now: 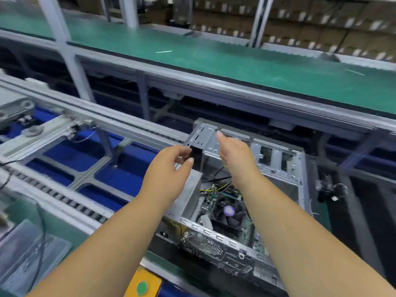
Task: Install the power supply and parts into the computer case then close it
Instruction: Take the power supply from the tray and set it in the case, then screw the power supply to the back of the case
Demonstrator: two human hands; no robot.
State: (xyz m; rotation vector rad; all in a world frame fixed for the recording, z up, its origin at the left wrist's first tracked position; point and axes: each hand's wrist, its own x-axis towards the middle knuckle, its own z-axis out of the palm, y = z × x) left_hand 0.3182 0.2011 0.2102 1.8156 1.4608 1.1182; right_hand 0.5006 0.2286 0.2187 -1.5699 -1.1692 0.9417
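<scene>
Bright even light, motion-blurred, warped edges

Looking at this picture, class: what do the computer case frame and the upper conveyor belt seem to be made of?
Computer case frame: probably bare sheet steel, silver-grey with a dull sheen and punched slots. Upper conveyor belt: likely matte green rubber or PVC, smooth and unreflective; blur leaves it uncertain.
</scene>
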